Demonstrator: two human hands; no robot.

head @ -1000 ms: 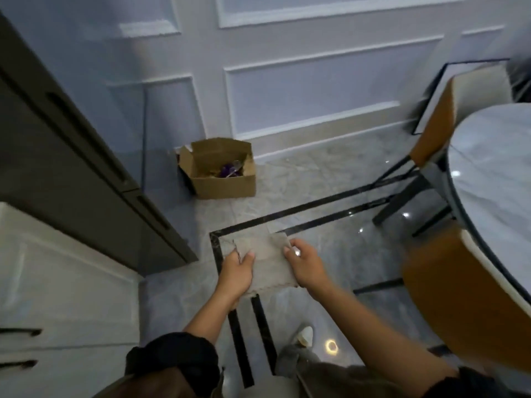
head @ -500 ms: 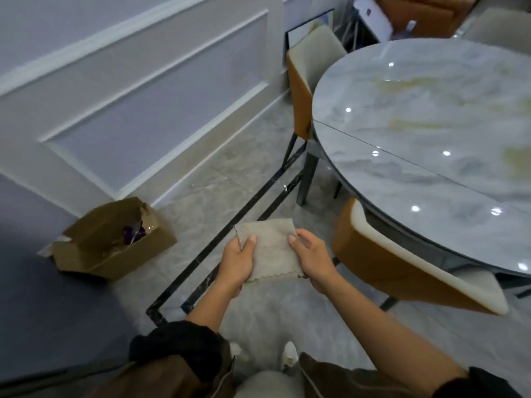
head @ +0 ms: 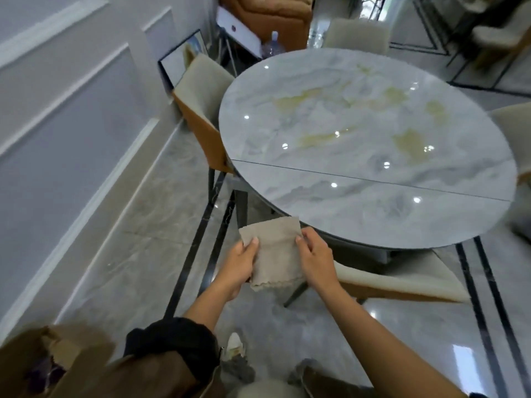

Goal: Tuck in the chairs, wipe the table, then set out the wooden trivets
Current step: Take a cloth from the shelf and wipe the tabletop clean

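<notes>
Beige cloth (head: pixel 274 251) is folded and held up between our hands, just short of the near rim of the round marble table (head: pixel 359 139). Our left hand (head: pixel 240 265) pinches its left edge, our right hand (head: pixel 316 259) its right edge. A chair (head: pixel 402 280) sits tucked under the table beside our right hand.

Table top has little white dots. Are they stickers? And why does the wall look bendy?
Head view: the dots on the table are glare, lights reflected in its glossy top, not stickers; the floor shows the same spots. Head view: the wide-angle lens curves the wall panels.
</notes>
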